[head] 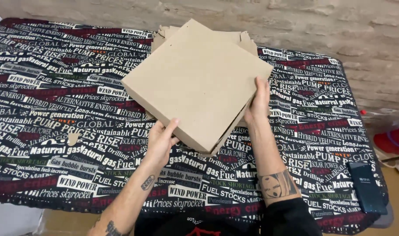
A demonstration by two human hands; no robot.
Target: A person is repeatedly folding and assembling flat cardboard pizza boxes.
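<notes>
A flat brown cardboard box (pixel 198 83) is held between both hands above the counter (pixel 55 109), tilted so its broad face is turned up toward the camera; this hold appears to leave its near corner free and its edges within reach. The left hand (pixel 161 139) is closed on the near-left edge, thumb on top and fingers tucked beneath, out of sight. The right hand (pixel 258 102) is laid along the right edge, fingers extended nearly straight against the side, thumb hidden behind. More flat cardboard (pixel 164 32) with notched flaps is seen just beyond the box, partly covered by it. A small cardboard scrap (pixel 72 139) lies left of the left hand. A dark phone (pixel 366 187) rests well right of the right hand, near the counter's edge.
</notes>
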